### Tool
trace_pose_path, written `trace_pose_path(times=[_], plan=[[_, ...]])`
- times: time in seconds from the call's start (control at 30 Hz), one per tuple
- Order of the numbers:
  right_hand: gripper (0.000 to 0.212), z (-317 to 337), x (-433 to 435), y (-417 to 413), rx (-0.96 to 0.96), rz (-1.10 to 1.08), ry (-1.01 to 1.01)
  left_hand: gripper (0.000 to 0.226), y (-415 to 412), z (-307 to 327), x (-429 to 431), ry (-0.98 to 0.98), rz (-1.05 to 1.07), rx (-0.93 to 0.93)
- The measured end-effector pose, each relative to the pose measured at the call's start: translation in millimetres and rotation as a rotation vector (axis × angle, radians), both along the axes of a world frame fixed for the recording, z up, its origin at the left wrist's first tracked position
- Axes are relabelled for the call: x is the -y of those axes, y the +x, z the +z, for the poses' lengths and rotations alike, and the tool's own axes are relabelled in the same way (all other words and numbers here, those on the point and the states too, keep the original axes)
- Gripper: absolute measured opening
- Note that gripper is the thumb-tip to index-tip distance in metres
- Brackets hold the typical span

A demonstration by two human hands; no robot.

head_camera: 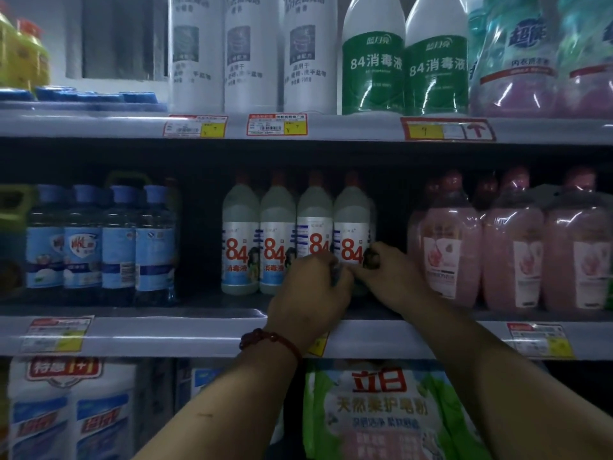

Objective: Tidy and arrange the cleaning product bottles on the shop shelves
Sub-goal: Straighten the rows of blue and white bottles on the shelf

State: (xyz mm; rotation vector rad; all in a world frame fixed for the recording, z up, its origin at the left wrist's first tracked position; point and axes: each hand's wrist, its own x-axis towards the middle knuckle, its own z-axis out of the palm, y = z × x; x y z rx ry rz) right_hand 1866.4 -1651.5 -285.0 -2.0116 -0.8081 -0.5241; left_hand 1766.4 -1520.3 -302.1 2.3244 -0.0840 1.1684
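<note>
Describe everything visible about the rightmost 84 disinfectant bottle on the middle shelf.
The rightmost 84 disinfectant bottle stands upright on the middle shelf, last in a row of four. It looks like translucent pale plastic, with a reddish cap and a white label with a red "84". The left hand and right hand grip its lower part from either side, hiding its base.

On the middle shelf, four 84 bottles stand in a row, both hands low on the rightmost 84 bottle. The left hand curls at its left side and hides the third bottle's base; the right hand grips its right side. Left of the row are blue-capped bottles, right of it pink bottles.
</note>
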Motion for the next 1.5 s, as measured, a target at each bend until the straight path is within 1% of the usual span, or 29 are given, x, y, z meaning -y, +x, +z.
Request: trace_pose_path(times=[0.1, 0.2, 0.3, 0.33, 0.43, 0.5, 0.57, 0.67, 0.73, 0.8, 0.87, 0.93, 1.0, 1.03, 1.17, 1.27, 1.4, 1.5], plan=[[0.054, -0.6, -0.5, -4.8, 0.000, -0.010, -0.020, 0.014, -4.7, 0.4, 1.8, -0.006, 0.024, 0.038], [0.052, 1.1, 0.8, -18.5, 0.027, -0.094, 0.028, 0.016, -16.3, 1.7, 3.5, 0.050, 0.108, 0.077], [0.046, 2.1, 7.3, -32.7, 0.211, -0.228, 0.156, 0.021, -38.1, 2.7, -19.0, 0.159, 0.211, 0.109], [0.044, 2.4, 8.3, -39.1, 0.289, -0.240, 0.159, 0.023, -48.1, 2.3, -31.5, 0.226, 0.253, 0.116], [0.046, 4.1, 0.5, -62.4, 0.475, -0.185, 0.049, 0.031, -81.7, -4.2, -74.9, 0.437, 0.378, 0.105], [0.056, 4.4, -19.1, -79.1, 0.507, -0.082, -0.024, 0.034, -105.3, -10.8, -102.0, 0.483, 0.420, 0.081], [0.065, 3.7, -45.4, -94.0, 0.507, 0.003, -0.086, 0.035, -128.2, -15.7, -124.5, 0.483, 0.467, 0.080], [0.064, -0.2, -89.4, -115.3, 0.489, 0.111, -0.118, 0.038, -157.5, -18.3, -153.3, 0.458, 0.537, 0.089], [0.060, -2.9, -113.2, -125.1, 0.465, 0.164, -0.085, 0.038, -171.4, -16.3, -166.3, 0.460, 0.550, 0.076], [0.060, -3.8, -140.7, -137.0, 0.403, 0.219, -0.034, 0.035, -186.3, -14.2, -186.4, 0.464, 0.568, 0.083], [0.065, -5.0, -165.0, -145.3, 0.335, 0.263, -0.003, 0.035, -197.9, -13.1, -207.4, 0.447, 0.592, 0.092], [0.075, -5.0, -184.0, -148.6, 0.245, 0.268, 0.022, 0.038, -204.0, -12.2, -225.5, 0.398, 0.613, 0.100], [0.085, -1.3, -198.7, -148.7, 0.131, 0.258, 0.038, 0.040, -204.5, -10.7, -240.7, 0.336, 0.593, 0.119], [0.086, 2.0, -204.9, -148.9, 0.089, 0.256, 0.033, 0.040, -203.1, -9.9, -247.8, 0.313, 0.573, 0.138], [0.071, 13.4, -217.1, -147.5, -0.010, 0.330, 0.018, 0.029, -183.7, -3.0, -262.3, 0.249, 0.501, 0.250], [0.058, 11.3, -221.9, -143.8, -0.049, 0.350, 0.001, 0.027, -164.0, 2.7, -260.8, 0.183, 0.449, 0.319], [0.042, 8.4, -224.6, -137.0, -0.104, 0.361, 0.058, 0.024, -150.2, -8.6, -262.3, 0.117, 0.384, 0.445], [0.036, 10.4, -223.2, -131.4, -0.171, 0.356, 0.102, 0.025, -150.3, -14.6, -265.5, 0.035, 0.341, 0.498]])
